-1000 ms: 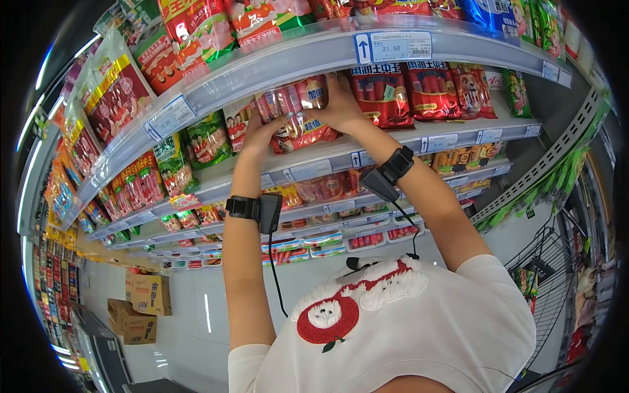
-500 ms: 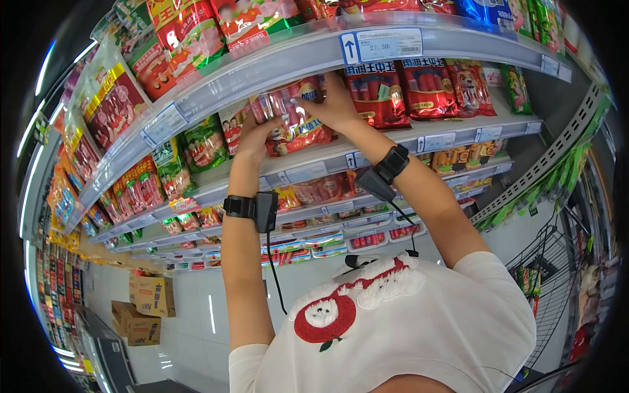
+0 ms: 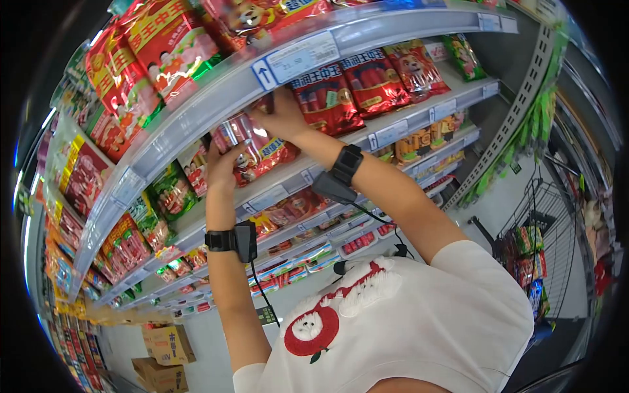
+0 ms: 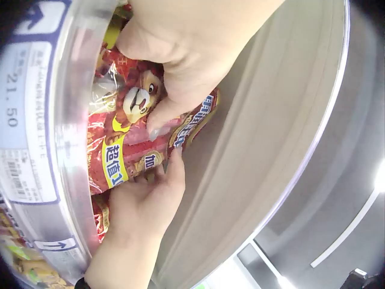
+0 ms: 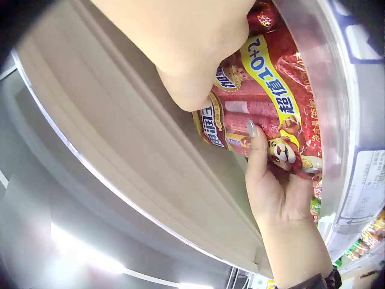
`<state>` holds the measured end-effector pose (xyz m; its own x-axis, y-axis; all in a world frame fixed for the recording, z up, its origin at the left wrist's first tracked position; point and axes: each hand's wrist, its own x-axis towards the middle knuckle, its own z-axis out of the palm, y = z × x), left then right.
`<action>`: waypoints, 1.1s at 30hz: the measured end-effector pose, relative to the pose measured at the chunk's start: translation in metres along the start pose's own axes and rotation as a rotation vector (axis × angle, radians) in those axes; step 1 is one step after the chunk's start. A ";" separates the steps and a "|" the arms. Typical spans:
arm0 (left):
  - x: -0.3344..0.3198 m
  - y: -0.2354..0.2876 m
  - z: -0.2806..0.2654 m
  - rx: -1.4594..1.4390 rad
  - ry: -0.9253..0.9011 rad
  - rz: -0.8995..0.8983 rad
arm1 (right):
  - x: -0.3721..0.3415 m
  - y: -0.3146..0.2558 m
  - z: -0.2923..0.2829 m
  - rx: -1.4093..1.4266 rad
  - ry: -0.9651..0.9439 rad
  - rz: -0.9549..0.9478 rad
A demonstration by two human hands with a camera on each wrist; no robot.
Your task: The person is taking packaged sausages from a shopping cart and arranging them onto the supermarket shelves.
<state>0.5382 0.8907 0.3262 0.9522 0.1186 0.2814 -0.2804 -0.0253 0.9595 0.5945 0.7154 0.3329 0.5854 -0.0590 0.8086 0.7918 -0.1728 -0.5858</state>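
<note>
A red sausage pack (image 3: 262, 154) with a cartoon lion and a yellow band stands on the middle shelf. My left hand (image 3: 221, 167) grips its left side. In the right wrist view, that thumb lies across the pack's clear front. The right hand (image 3: 283, 118) holds the other side near the top, its fingers partly hidden under the shelf above. From the left wrist, the pack (image 4: 135, 129) shows between both hands, with the right hand's thumb at its upper edge. Wrist cameras are strapped to both forearms.
The upper shelf edge (image 3: 216, 82) with a price tag (image 3: 298, 60) hangs close over the hands. More red sausage packs (image 3: 327, 101) stand right of the held one, green packs (image 3: 171, 191) to its left. A wire cart (image 3: 550, 242) with packs stands at right; cardboard boxes (image 3: 167, 344) lie on the floor.
The head view has turned, so the shelves now appear tilted and shifted left, and more of the cart shows. Both hands stay on the sausage pack, the right one slightly repositioned at its top.
</note>
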 end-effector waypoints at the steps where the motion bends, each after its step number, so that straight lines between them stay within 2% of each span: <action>1: -0.001 0.001 0.000 -0.013 0.000 -0.006 | -0.001 0.000 0.002 -0.038 -0.009 0.006; 3: -0.004 0.003 0.003 -0.047 -0.003 -0.014 | -0.006 -0.001 0.003 -0.120 -0.029 0.014; 6: -0.005 0.004 0.005 -0.083 0.001 -0.025 | -0.011 -0.020 0.000 -0.430 -0.143 0.052; 7: -0.008 0.009 0.008 -0.055 0.031 -0.062 | -0.006 -0.034 -0.007 -0.416 -0.231 0.009; 10: -0.013 0.016 0.012 -0.064 0.025 -0.073 | -0.002 -0.066 -0.021 -0.469 -0.322 -0.144; 11: -0.015 0.020 0.013 -0.039 0.030 -0.088 | -0.004 -0.065 -0.022 -0.580 -0.318 -0.130; 15: -0.005 0.001 0.002 -0.066 0.060 -0.105 | -0.014 -0.065 -0.060 -0.908 -0.266 0.074; 18: -0.007 0.002 0.007 -0.054 0.090 -0.066 | -0.023 -0.055 -0.079 -1.004 -0.395 0.289; 19: -0.006 -0.001 0.005 -0.010 0.109 -0.068 | -0.024 -0.062 -0.082 -0.986 -0.451 0.328; 23: -0.006 -0.005 -0.001 -0.032 0.091 -0.082 | -0.026 -0.053 -0.079 -0.952 -0.439 0.350; 26: -0.002 -0.018 -0.008 -0.072 0.098 -0.035 | -0.032 -0.043 -0.082 -0.912 -0.439 0.270; 33: -0.009 -0.009 -0.002 -0.054 0.098 -0.065 | -0.027 -0.042 -0.086 -0.895 -0.517 0.300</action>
<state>0.5322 0.8924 0.3149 0.9530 0.2149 0.2136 -0.2268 0.0384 0.9732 0.5307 0.6398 0.3403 0.9034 0.1675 0.3947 0.3110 -0.8896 -0.3345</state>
